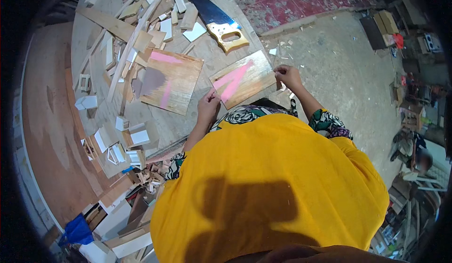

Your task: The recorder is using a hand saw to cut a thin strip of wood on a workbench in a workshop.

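Observation:
A thin wooden board (252, 81) with pink painted strokes lies tilted at the table's near right edge. My left hand (208, 105) is closed at its left edge, fingertips pinching the rim. At the opposite edge, the fingers of my right hand (288, 76) are bent around the right corner. A second wooden board (186, 81), with pink patches and a dark greyish patch, rests on the table just left of the first. Beyond both boards lies a handsaw (221, 27) with a dark blade and a pale wooden handle.
Wood offcuts (155, 25) and long strips crowd the table's (181, 126) far left. Small white-faced blocks (139, 135) sit near its front left. A brown sheet (52, 121) stands left of the table. A blue bag (77, 229) and scrap wood lie below. Clutter lines the far right of the concrete floor (339, 60).

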{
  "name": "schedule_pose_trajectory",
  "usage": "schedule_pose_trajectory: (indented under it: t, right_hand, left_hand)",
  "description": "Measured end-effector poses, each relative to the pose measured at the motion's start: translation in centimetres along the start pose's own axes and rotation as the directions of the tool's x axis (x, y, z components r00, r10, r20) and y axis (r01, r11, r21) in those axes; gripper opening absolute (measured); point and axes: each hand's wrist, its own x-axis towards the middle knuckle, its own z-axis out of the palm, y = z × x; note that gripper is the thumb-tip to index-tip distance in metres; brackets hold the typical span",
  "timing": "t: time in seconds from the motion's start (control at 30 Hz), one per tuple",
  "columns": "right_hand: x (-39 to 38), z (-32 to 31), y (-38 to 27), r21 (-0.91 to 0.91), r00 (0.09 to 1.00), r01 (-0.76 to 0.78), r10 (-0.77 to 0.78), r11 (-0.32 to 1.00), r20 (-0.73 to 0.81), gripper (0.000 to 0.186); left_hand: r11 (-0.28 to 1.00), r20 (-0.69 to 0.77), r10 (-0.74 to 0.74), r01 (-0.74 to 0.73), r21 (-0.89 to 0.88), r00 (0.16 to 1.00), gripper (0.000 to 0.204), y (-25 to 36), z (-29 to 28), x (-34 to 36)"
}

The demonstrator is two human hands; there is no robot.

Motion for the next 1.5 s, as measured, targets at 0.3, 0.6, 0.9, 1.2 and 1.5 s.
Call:
schedule_pose_trajectory:
  t: [0.3,0.6,0.9,1.2,1.5]
  right_hand:
    - [5.3,1.3,-10.3,-0.334,0.817,0.54,-0.576,0.773,-0.013,0.033]
    - [16.5,9.9,-20.9,-0.342,0.642,0.758,-0.728,0.556,0.24,0.036]
    - [17.4,21.4,-32.0,-0.193,0.66,0.751,-0.705,0.632,0.258,0.049]
    - [23.4,25.8,-32.9,0.069,0.727,0.54,-0.506,0.839,0.464,0.048]
    - [9.4,19.4,-25.3,-0.371,0.691,0.711,-0.495,0.597,0.527,0.053]
  left_hand:
    - [0.995,-0.185,0.042,-0.026,0.091,0.982,0.041,-0.4,1.4,-0.4]
    - [0.973,-0.227,0.128,-0.078,0.216,0.965,0.05,-1.7,1.9,-1.9]
    - [0.975,-0.276,0.216,-0.224,0.003,0.937,0.052,-5.7,1.8,-2.0]
    - [0.984,-0.245,0.162,-0.136,0.118,0.956,0.048,-0.4,3.0,-3.6]
    - [0.974,-0.122,0.18,-0.16,0.16,0.976,0.052,-2.6,1.1,-2.3]
